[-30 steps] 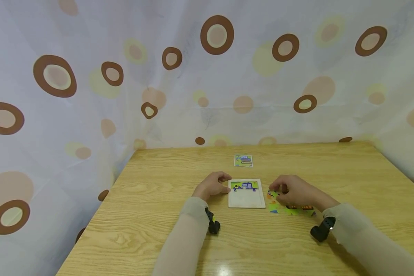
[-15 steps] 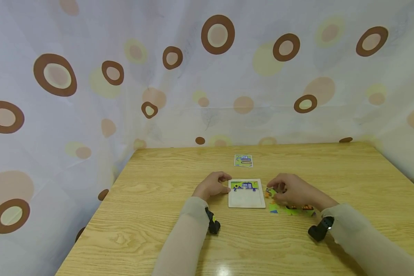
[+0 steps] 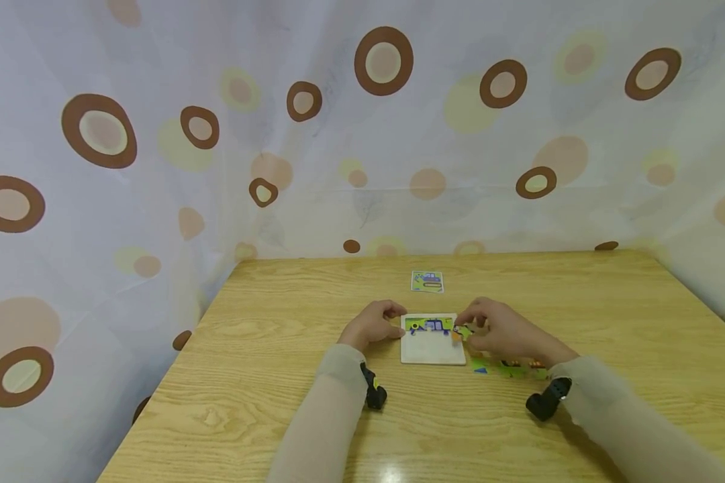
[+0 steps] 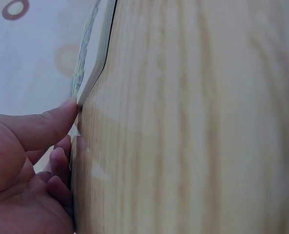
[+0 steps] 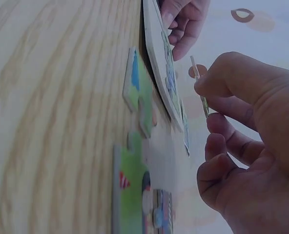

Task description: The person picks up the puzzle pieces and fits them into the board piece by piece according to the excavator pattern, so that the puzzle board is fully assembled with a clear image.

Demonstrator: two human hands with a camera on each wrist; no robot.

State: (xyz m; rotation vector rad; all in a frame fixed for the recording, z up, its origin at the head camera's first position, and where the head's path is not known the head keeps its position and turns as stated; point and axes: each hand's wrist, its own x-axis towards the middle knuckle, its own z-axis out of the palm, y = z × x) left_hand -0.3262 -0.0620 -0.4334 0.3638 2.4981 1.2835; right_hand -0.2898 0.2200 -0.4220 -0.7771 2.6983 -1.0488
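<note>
Head view: the right hand pinches a thin green-and-orange jigsaw piece between thumb and fingers, and the flat, squarish white tray lies just left of those fingertips, its bare near part leftward and closer to the person than the piece. The right wrist view shows the piece nearly edge-on, raised above the tray; its long axis cannot be told. The left hand, farther from the piece, holds the tray's left edge. A loose green-and-blue jigsaw piece lies below the right hand.
</note>
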